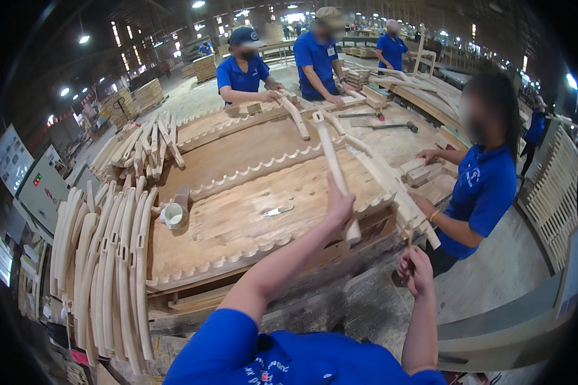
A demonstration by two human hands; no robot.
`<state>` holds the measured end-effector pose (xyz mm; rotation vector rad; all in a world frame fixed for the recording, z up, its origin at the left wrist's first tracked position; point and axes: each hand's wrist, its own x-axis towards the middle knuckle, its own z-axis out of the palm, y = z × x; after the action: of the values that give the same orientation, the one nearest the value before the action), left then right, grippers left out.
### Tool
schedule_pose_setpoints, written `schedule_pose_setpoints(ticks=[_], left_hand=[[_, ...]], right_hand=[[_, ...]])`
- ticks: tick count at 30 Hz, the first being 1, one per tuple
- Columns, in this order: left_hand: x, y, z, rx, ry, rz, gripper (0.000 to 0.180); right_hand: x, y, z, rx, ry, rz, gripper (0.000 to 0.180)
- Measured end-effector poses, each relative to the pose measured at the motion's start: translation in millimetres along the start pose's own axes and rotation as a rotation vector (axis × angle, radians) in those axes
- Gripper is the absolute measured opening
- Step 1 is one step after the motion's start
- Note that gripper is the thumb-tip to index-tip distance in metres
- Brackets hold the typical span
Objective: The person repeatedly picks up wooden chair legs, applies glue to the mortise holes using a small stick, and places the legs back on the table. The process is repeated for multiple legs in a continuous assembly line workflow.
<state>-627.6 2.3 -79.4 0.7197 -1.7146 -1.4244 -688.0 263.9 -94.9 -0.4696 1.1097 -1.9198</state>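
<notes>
While the left forearm (289, 255) slants forward-right | left hand (341, 203) curled round wooden bar (329, 151) | right hand (418, 269) pinching thin stick (410, 240)

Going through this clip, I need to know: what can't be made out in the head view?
All in the head view:
- Left hand: part of its grip on the curved wooden piece is hidden by the hand itself.
- Right hand: its thin stick is too small to identify; fingers cover the lower part.
- Cup: its contents are too small to identify.
- Grey surface: cut off by the dark rim.
</notes>
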Motion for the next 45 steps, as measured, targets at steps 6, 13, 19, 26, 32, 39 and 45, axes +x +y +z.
schedule_pose_setpoints(ticks=[6,13,19,26,32,39,45], left_hand=[[86,-11,125,0.128,0.092,-0.391,0.087],[73,-5,166,0.587,-0.266,-0.541,0.081],[46,-1,12,1.116,-0.358,0.139,0.062],[-104,36,-342,1.344,0.413,-0.064,0.048],[-306,59,-496,1.661,0.584,-0.831,0.071],[-364,50,-534,1.403,0.495,-0.732,0.069],[-363,56,-555,0.583,0.527,-0.606,0.055]], right_hand=[[-46,-17,-85,0.015,0.196,-0.132,0.025],[-58,-13,-124,0.045,0.329,-0.135,0.020],[-8,3,-82,-0.005,0.090,-0.016,0.020],[34,26,14,-0.249,-0.095,0.076,0.012],[93,69,151,-0.861,-0.452,-0.136,0.021],[150,140,404,-1.753,-0.601,-0.760,0.020],[168,199,518,-2.114,-0.662,-0.835,0.018]])
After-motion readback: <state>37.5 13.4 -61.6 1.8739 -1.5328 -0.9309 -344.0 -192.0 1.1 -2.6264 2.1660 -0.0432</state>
